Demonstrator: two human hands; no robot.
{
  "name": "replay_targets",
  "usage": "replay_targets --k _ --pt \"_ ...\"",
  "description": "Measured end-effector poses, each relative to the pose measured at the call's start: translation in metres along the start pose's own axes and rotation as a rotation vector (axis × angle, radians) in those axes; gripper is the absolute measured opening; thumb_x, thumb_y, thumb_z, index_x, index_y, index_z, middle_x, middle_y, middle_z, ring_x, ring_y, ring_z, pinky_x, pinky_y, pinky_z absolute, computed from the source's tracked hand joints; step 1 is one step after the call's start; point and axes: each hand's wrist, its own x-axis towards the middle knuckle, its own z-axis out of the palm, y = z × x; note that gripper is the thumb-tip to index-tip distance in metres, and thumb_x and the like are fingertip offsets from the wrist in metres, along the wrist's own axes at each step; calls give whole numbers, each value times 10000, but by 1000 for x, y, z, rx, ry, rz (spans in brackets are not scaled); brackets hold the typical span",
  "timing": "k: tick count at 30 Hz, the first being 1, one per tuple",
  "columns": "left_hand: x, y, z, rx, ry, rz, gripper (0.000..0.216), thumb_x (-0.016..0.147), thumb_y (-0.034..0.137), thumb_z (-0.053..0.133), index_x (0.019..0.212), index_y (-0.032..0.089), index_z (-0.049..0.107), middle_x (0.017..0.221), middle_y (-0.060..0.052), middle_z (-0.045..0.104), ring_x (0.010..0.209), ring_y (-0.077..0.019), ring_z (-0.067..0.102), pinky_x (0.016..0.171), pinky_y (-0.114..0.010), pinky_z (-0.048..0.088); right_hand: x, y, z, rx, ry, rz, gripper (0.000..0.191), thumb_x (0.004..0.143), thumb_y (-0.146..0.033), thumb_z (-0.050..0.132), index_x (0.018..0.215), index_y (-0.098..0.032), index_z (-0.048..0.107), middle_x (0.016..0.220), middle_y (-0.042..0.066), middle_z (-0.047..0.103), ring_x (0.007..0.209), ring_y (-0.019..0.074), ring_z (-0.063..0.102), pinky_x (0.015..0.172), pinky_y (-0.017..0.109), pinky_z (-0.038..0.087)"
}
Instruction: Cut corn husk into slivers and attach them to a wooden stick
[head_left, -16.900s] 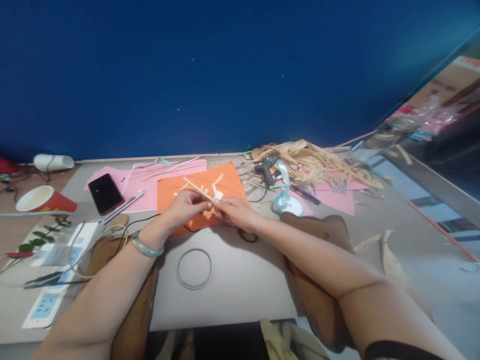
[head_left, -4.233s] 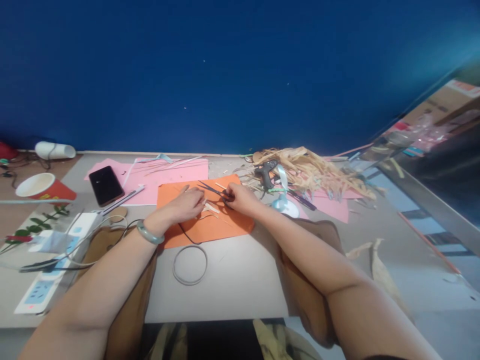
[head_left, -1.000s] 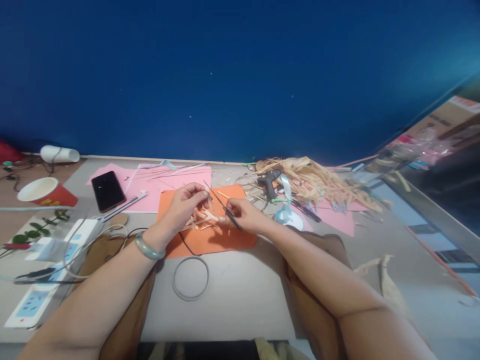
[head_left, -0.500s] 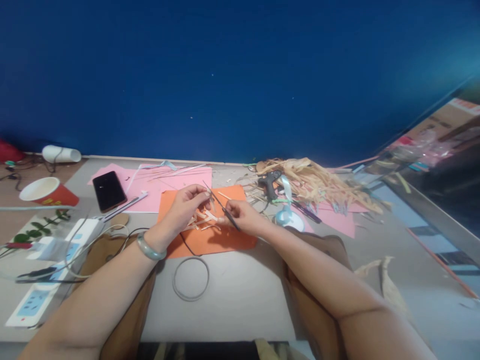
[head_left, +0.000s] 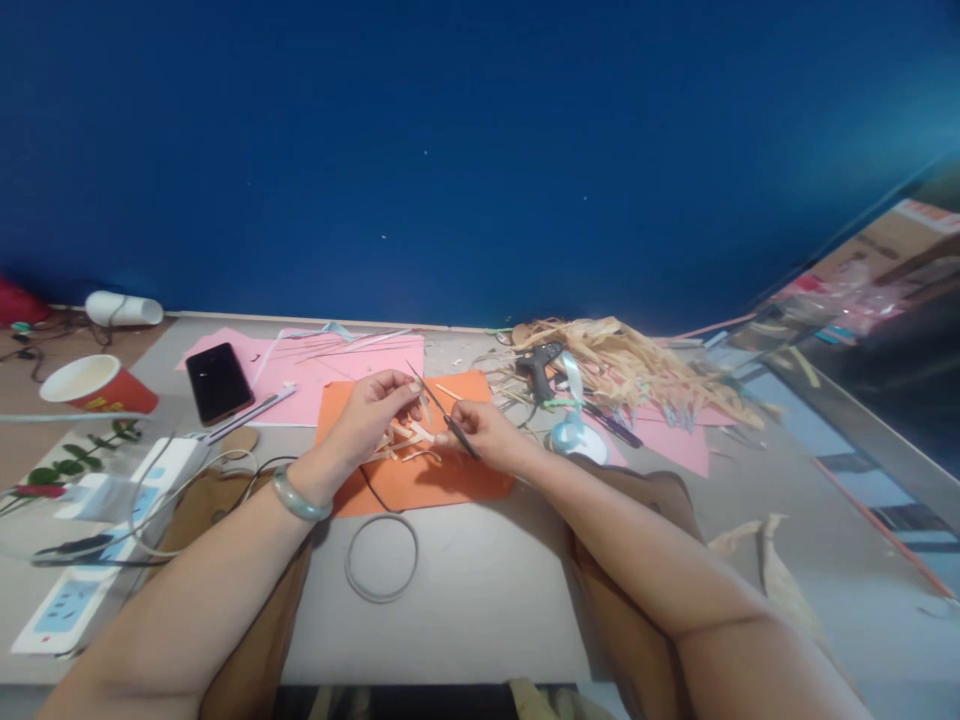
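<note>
My left hand [head_left: 381, 405], a bangle on its wrist, is closed in a pinch on a small pale strip [head_left: 425, 412] above the orange sheet [head_left: 465, 485]. My right hand [head_left: 484, 432] is closed round dark scissors [head_left: 463, 440], whose pointed end reaches up and left to beside my left fingertips. The fingers partly hide the handles. Several short pale strips [head_left: 409, 440] lie loosely on the orange sheet, below and between both hands.
A glue gun [head_left: 537, 370], a ribbon roll [head_left: 577, 438] and a heap of dry, straw-coloured strips [head_left: 637, 365] lie to the right. On the left are a phone [head_left: 220, 383], a paper cup [head_left: 97, 385] and a power strip [head_left: 146, 490] with cables. A wire ring [head_left: 382, 598] lies in front.
</note>
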Motion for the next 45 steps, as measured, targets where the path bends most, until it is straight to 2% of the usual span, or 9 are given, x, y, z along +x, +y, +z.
replay_targets --k 7,16,21,28,35,45 --pt "0 -1 0 -28 40 -37 199 669 294 717 737 161 586 615 1 622 510 -95 560 504 -204 435 1 3 0 10 11 -8 487 571 -508 740 620 -196 369 469 -87 403 438 60 342 437 203 257" --pt "-1 5 2 -29 83 -44 228 633 270 736 708 154 555 567 9 614 497 -99 565 499 -203 437 2 8 0 -51 3 -31 451 653 -534 683 670 -196 385 516 -65 465 475 86 430 471 212 305" --pt "1 11 -2 15 194 43 210 663 279 709 685 147 548 589 -3 632 516 -86 572 521 -187 419 -3 3 -2 -191 -85 -54 413 725 -541 629 782 -188 422 667 -20 581 585 102 474 535 218 337" --pt "2 14 -4 64 337 152 190 676 269 685 709 154 538 569 2 631 505 -89 565 511 -192 408 -4 1 -1 -289 -110 -7 426 721 -567 616 775 -180 447 671 -20 557 576 95 436 512 214 299" --pt "0 14 0 82 323 155 181 684 269 673 704 151 537 579 0 632 519 -93 577 517 -197 410 -3 3 3 -143 -100 45 462 689 -581 645 728 -194 396 611 -28 564 555 111 510 498 213 328" --pt "-2 16 2 124 338 156 182 686 273 675 704 152 540 579 -6 635 520 -95 574 519 -201 402 -3 5 4 -181 -86 52 451 686 -577 650 727 -190 421 607 -27 576 544 115 527 484 212 320"
